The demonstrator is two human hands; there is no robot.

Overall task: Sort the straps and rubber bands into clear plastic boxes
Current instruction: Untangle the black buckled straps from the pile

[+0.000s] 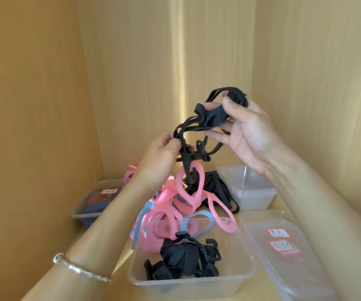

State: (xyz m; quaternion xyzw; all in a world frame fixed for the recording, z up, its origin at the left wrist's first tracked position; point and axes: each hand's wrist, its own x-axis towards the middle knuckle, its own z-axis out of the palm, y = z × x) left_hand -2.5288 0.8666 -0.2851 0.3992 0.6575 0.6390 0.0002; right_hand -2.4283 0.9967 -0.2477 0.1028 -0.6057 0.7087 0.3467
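Overhead, tangled black straps (210, 118) snag 1 pink band (189, 183).

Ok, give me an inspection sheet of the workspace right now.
Surface: wooden shelf, mostly covered.
Job's things: strap tangle held up, pink band hanging from it; mixed pile of pink and blue bands and black straps below; near box holds black straps; right box looks empty; left box holds dark items.
Clutter: lid with two labels, lying at the right.
Hands: left hand pinches the tangle; right hand grips its top end.
Cables: nothing seen.
Surroundings: wooden walls on three sides.
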